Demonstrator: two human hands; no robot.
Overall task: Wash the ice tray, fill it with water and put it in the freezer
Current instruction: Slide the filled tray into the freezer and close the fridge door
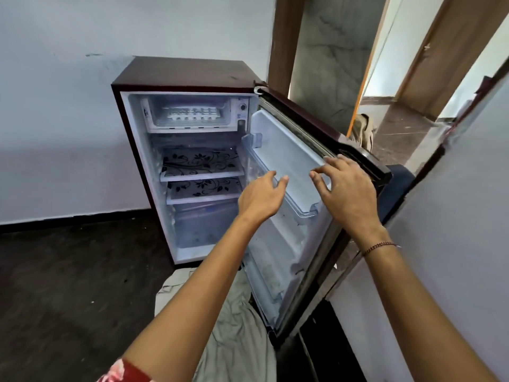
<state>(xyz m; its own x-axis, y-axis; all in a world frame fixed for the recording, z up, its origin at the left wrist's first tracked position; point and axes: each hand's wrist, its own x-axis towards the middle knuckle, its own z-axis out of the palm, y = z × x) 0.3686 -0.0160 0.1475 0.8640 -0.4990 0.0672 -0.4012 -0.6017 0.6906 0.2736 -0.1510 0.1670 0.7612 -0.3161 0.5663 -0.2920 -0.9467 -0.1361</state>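
Observation:
A small dark-red fridge (129,111) stands on the floor with its door (289,161) swung wide to the right. The white ice tray (192,113) lies inside the freezer compartment (190,128) at the top. My left hand (260,198) hovers in front of the door's inner shelf, fingers loosely spread, holding nothing. My right hand (347,188) is at the door's outer edge, fingers loosely bent and spread; whether it touches the door I cannot tell. Both hands are well below and right of the tray.
Two patterned glass shelves (201,164) and a clear bottom drawer (203,224) fill the fridge. A clear door bin (300,208) juts from the door. Dark floor lies left; a doorway (385,106) opens at the back right, and a white wall (454,216) stands close on the right.

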